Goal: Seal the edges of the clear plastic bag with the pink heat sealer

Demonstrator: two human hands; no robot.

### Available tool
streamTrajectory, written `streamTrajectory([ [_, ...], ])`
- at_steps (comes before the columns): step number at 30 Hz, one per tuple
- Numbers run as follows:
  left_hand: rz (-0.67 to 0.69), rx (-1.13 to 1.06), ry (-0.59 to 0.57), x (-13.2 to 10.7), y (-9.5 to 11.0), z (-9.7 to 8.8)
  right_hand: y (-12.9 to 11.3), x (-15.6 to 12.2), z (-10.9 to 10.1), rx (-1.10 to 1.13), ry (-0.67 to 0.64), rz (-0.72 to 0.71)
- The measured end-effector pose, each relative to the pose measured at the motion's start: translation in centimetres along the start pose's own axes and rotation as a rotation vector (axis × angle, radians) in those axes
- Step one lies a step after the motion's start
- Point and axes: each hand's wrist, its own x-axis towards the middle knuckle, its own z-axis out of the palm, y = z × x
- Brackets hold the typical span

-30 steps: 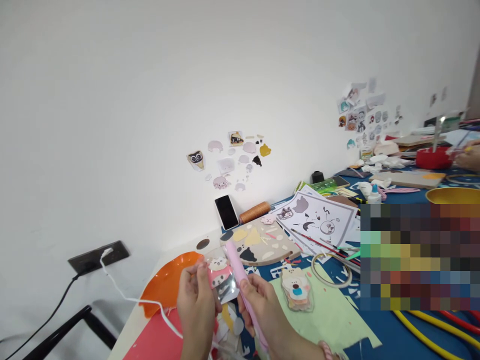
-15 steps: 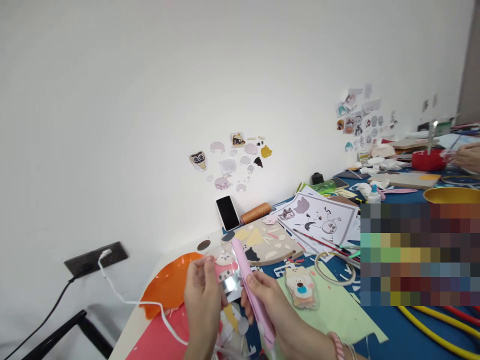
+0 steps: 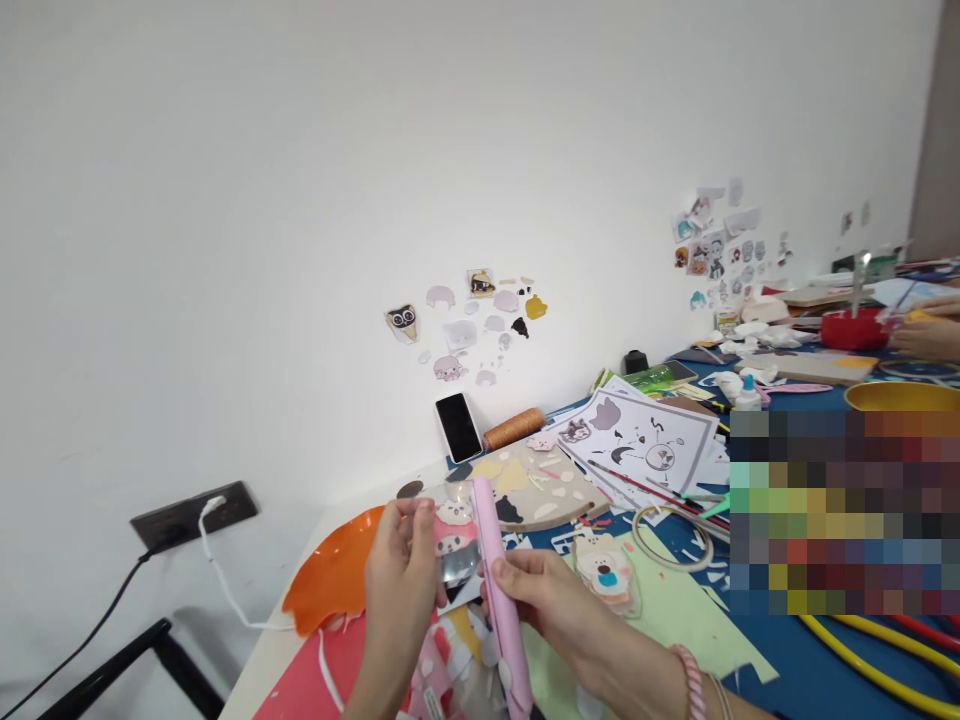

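Note:
My left hand [image 3: 401, 575] is closed on the left edge of a clear plastic bag [image 3: 461, 572]. In the bag lies a flat pink-and-white cartoon figure [image 3: 454, 530]. My right hand [image 3: 551, 600] grips a long pink handheld bag sealer [image 3: 491, 530], which stands nearly upright along the bag's right edge. Whether its jaws are pressed together on the plastic cannot be made out. Below the hands are paper scraps and a pink packet [image 3: 431, 675]. Just right of my right hand, a wrapped bear figure [image 3: 602, 570] rests on a green sheet [image 3: 675, 610].
A white cord [image 3: 225, 580] runs from the wall socket [image 3: 193, 517]. Left of my hands are an orange dish [image 3: 330, 575] and a red sheet [image 3: 300, 670]. Behind lie a board [image 3: 559, 490] with cutouts, a phone [image 3: 458, 428], a thread spool [image 3: 514, 429] and tape [image 3: 673, 562]. Another person's hand [image 3: 930, 335] is far right.
The bag's figure has turned more squarely toward me, and the bag sits closer along the sealer. The white cord has dropped away from in front of my left wrist.

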Motion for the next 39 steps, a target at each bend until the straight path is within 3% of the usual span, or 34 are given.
streamTrajectory([
  [14, -0.044, 0.0, 0.021, -0.4, -0.4, 0.6, 1.0, 0.5, -0.3, -0.02, 0.111, -0.001],
  [23, -0.088, -0.068, 0.06, -0.4, -0.1, 0.5, 1.7, 0.4, 0.3, 0.116, 0.052, -0.067],
  [33, -0.049, -0.124, 0.097, -0.3, 0.1, 0.3, 1.6, -0.1, 1.2, 0.002, -0.025, 0.069],
  [39, -0.052, -0.108, 0.111, -0.7, 0.7, 0.4, 2.3, 0.2, 1.2, 0.086, -0.081, 0.062],
])
